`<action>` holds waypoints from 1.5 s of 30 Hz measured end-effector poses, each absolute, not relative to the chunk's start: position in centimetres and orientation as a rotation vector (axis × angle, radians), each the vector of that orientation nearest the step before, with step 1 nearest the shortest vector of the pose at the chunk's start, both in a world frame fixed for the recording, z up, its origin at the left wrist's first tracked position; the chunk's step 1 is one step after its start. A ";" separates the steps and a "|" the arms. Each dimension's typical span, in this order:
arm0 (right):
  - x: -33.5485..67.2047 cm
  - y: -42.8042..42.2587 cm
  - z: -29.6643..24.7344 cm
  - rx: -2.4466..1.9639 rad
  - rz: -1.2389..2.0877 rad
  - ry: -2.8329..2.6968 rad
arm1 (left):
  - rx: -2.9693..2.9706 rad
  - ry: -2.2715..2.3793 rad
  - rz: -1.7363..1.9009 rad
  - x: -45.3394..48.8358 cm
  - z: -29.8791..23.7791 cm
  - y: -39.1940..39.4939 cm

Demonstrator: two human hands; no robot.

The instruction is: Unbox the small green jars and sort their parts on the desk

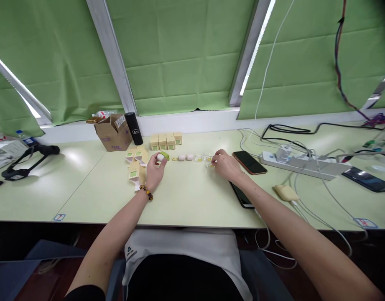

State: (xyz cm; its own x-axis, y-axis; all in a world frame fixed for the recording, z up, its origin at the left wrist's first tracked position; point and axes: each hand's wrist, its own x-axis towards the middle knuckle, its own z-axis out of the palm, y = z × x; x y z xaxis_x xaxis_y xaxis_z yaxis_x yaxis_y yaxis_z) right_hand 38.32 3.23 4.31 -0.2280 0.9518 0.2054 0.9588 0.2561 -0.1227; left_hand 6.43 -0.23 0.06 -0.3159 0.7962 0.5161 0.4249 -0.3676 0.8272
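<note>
My left hand (155, 168), a beaded bracelet at its wrist, closes thumb and fingers around a small white-and-green piece (162, 156) above the table. My right hand (226, 164) has its fingers pinched together beside small clear containers (198, 158) with yellow inside; whatever sits at its fingertips is mostly hidden. Between the hands, a row on the table holds tiny yellow pieces (174, 159) and two pale pink cylinders (185, 157). Opened small boxes (136, 170) stand left of my left hand. Several closed small boxes (162, 141) are grouped behind it.
A cardboard box (114, 133) and a black bottle (133, 128) stand at the back left. A phone (249, 162) lies behind my right forearm, and a dark device (240, 195) lies partly under it. A power strip (302, 164) with tangled cables occupies the right side.
</note>
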 end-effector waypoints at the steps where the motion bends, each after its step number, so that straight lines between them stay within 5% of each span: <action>1: 38.2 3.5 4.2 -1.780 -0.049 -2.302 | 1.620 1.554 1.733 6.4 0.0 -0.2; 45: 33.7 11.9 1.9 -1.591 -0.332 -2.250 | 1.629 1.606 1.759 6.6 0.6 -0.5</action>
State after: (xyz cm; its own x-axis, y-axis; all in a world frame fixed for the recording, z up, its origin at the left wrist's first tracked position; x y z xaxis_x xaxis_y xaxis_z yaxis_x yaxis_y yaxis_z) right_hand 33.69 11.89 1.91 -0.2982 0.8559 0.4226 0.9414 0.3369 -0.0180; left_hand 6.55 -0.53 0.57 -0.3405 0.7727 0.5357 0.4635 -0.3578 0.8107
